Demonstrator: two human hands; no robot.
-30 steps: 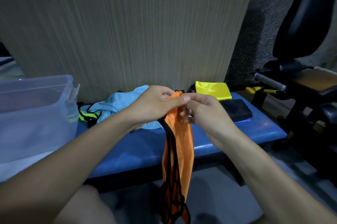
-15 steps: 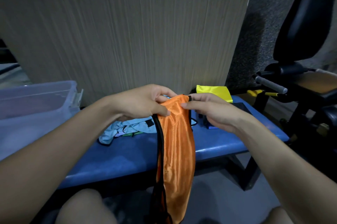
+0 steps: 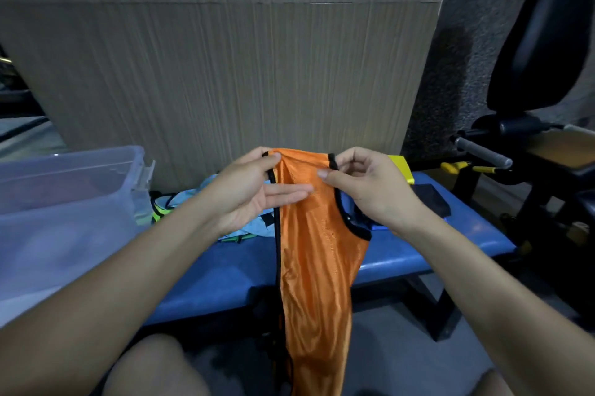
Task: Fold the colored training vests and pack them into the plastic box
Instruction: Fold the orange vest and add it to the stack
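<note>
bench (image 3: 206, 279): blue padded top running from 9 o'clock to 3 o'clock, carrying the box and the waiting garments.
plastic box (image 3: 69, 202): clear tub at 9 o'clock on the bench end; its contents are too hazy through the wall to tell if anything is packed.
orange vest (image 3: 317, 254): at the centre, hanging long toward 6 o'clock past the bench edge, black trim on its edges; lengthwise doubled by the look of it, not yet a compact fold.
unfolded heap (image 3: 193, 202): light blue and neon green vests bunched on the bench at 10 o'clock from centre, just beside the box; judged still to do.
left hand (image 3: 254, 192): thumb and forefinger pinch the vest's top left corner, other fingers stretched flat across the cloth.
right hand (image 3: 363, 189): pinches the top right corner at the black trim; the hands stand a little apart, spreading the top edge.
yellow vest (image 3: 401, 168): at 2 o'clock, folded flat.
progress: early to middle, i judge; one vest in hand, several left, none seen going in.
</note>
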